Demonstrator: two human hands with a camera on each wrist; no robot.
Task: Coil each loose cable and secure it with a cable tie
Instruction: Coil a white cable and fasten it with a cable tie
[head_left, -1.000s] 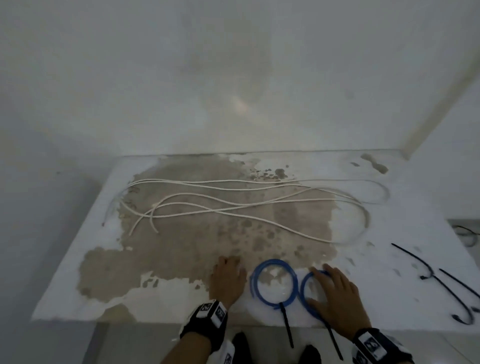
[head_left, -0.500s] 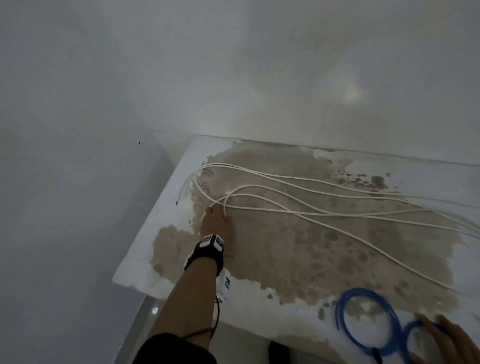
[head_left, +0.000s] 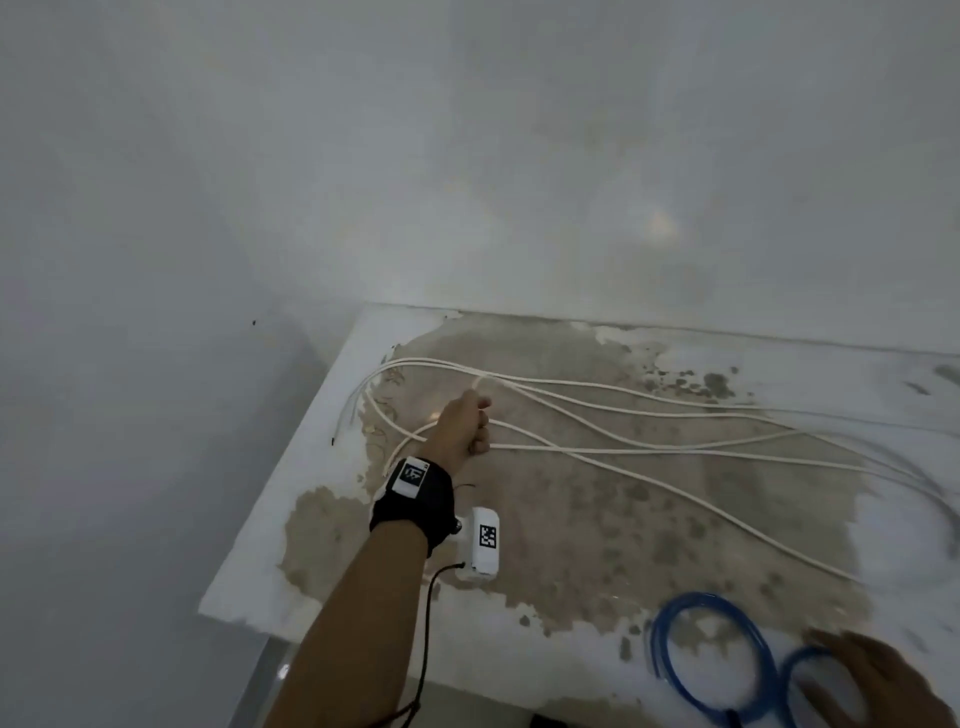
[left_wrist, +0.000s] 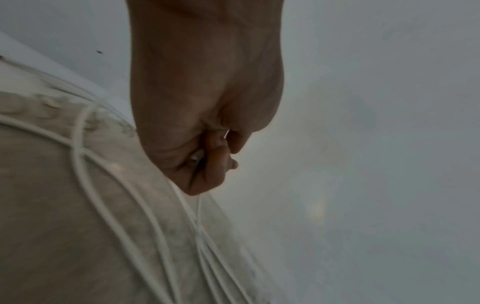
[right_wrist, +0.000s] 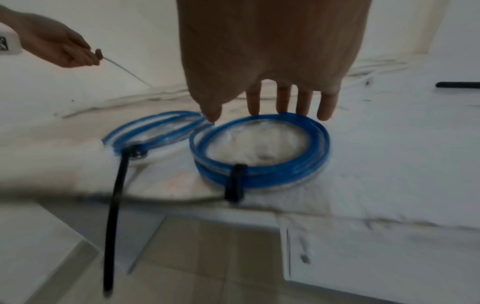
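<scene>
Since 0.5 s ago our left hand (head_left: 464, 427) has lifted a white cable (head_left: 649, 447) end — pinched between fingertips — so coiling starts, while our right hand (right_wrist: 272, 67) hangs flat and slack over 2 tied blue coils (right_wrist: 259, 152).

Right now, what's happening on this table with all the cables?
A person is tidying cables. Two blue coils already lie at the table's near edge, each bound with a black tie. The right hand hovers open over one coil, fingers at its rim. The left hand has reached across and grips an end of the white cable, which sprawls uncoiled over the table.
</scene>
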